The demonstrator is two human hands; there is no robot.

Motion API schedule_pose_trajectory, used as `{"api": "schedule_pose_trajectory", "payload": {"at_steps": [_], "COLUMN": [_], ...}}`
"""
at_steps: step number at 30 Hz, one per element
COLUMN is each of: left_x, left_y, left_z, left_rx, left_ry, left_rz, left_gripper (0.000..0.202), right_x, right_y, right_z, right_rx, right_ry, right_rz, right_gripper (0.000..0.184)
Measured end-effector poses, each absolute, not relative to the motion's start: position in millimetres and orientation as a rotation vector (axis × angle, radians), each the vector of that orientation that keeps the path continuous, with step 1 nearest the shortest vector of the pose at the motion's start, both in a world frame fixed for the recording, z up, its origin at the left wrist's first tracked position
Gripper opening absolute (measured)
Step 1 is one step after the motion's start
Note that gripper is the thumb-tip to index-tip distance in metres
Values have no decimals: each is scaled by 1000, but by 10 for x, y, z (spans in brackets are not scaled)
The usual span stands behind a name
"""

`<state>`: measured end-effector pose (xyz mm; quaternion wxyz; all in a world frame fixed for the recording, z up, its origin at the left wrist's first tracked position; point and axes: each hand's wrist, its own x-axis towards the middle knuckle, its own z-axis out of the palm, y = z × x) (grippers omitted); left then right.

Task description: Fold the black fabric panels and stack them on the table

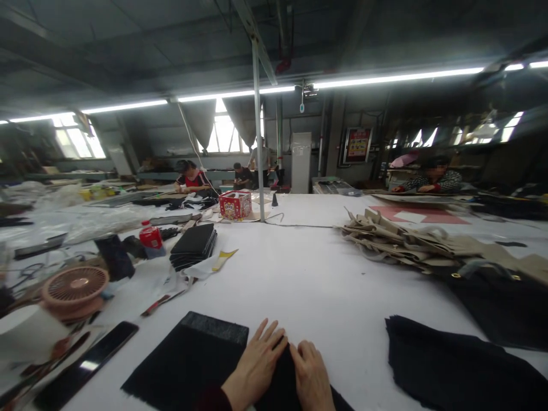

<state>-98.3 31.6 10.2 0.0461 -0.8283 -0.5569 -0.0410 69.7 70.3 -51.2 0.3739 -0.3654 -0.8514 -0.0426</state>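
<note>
Flat black cloth (282, 381), six o'clock, under spread-fingered left hand (257, 361), curl-fingered right hand (311, 372) (pinch unclear), may be skewed by uneven pressure.

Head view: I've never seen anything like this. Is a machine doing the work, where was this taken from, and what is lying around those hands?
No machine is at work here: these are a person's own bare hands. The camera is worn on that person's head, looking forward and down, so you see roughly what they see.

The left hand and right hand are close together over a black piece that looks like cloth, both touching it. Whether either pinches it is hard to tell.

On the white table, another black sheet lies to the left, with a phone and a small pink fan beyond it. To the right are a loose black piece and a heap of tan pieces.
</note>
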Motion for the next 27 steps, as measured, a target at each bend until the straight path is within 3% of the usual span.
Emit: {"api": "schedule_pose_trajectory", "payload": {"at_steps": [27], "left_x": [-850], "left_y": [245], "left_z": [85], "left_rx": [-2542], "left_ry": [-1657], "left_rz": [-176], "left_gripper": [52], "right_x": [1163], "right_y": [592], "right_z": [-435], "right_rx": [-899], "right_ry": [-2360], "right_rz": [-25], "right_gripper": [33]}}
